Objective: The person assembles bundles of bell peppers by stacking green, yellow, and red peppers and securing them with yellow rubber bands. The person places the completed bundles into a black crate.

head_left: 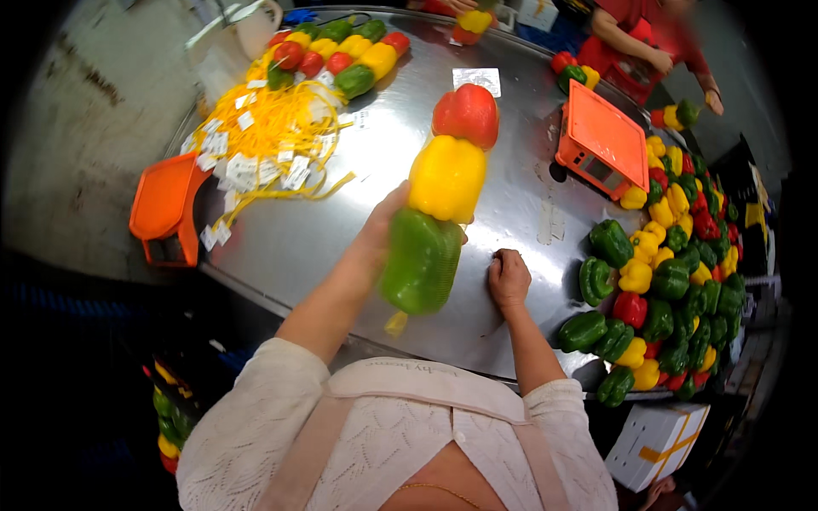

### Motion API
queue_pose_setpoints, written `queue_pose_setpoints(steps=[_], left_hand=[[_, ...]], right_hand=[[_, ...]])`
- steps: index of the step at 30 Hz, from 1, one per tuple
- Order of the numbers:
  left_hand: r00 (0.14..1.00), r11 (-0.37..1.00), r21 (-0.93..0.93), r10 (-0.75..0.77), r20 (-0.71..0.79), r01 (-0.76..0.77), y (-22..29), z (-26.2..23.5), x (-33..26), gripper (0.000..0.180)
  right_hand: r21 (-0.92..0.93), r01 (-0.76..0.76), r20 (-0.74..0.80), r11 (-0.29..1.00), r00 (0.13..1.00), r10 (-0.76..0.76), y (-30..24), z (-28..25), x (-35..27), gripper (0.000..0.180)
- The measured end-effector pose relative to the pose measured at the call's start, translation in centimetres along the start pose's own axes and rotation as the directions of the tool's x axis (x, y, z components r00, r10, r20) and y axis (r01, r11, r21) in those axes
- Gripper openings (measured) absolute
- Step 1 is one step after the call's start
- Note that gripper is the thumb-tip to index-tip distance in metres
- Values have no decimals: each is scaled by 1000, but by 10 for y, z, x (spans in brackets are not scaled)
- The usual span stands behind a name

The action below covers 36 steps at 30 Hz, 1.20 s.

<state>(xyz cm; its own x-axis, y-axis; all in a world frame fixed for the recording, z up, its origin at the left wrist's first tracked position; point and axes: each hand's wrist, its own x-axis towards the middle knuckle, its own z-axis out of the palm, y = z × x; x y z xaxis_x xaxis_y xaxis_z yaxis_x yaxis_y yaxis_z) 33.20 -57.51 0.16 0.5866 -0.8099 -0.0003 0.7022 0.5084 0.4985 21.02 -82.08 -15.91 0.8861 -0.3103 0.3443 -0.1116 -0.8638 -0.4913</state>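
Observation:
My left hand [381,228] grips a netted pack of three bell peppers [446,179] from its left side, above the metal table. Red, yellow and green peppers sit in a row in it, the red one farthest from me. A short yellow tail of netting [396,323] sticks out below the green pepper. The fingers behind the pack are mostly hidden. My right hand [509,278] rests on the tabletop to the right of the pack, its fingers curled into a loose fist with nothing visible in them.
Yellow net sleeves with white labels [273,136] pile up at left, before finished pepper packs [341,55]. Orange scales stand left [166,200] and right [605,136]. Loose peppers [673,272] heap along the right edge. A co-worker in red [639,43] stands across the metal table [511,204].

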Motion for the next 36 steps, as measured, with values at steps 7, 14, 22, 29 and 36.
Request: queue_pose_setpoints(steps=[7,14,22,29,36], left_hand=[[932,919,306,314,-181,-250,-13,45,-82,73],[628,451,828,761,-163,-332,34,154,-191,69],[480,-338,904,858,183,260,83,268,-429,86],[315,-110,618,920,-232,778,20,196,-606,84],[396,-1,601,754,-524,799,-34,102,-671,83]], right_hand=[[45,52,23,998,998,-53,14,5,-6,12],[122,74,66,990,994,-83,32,13,-8,17],[33,105,182,994,977,-110,40,18,1,34],[-37,-61,264,997,962,69,45,28,2,33],[88,-231,587,969,798,137,0,48,-14,25]])
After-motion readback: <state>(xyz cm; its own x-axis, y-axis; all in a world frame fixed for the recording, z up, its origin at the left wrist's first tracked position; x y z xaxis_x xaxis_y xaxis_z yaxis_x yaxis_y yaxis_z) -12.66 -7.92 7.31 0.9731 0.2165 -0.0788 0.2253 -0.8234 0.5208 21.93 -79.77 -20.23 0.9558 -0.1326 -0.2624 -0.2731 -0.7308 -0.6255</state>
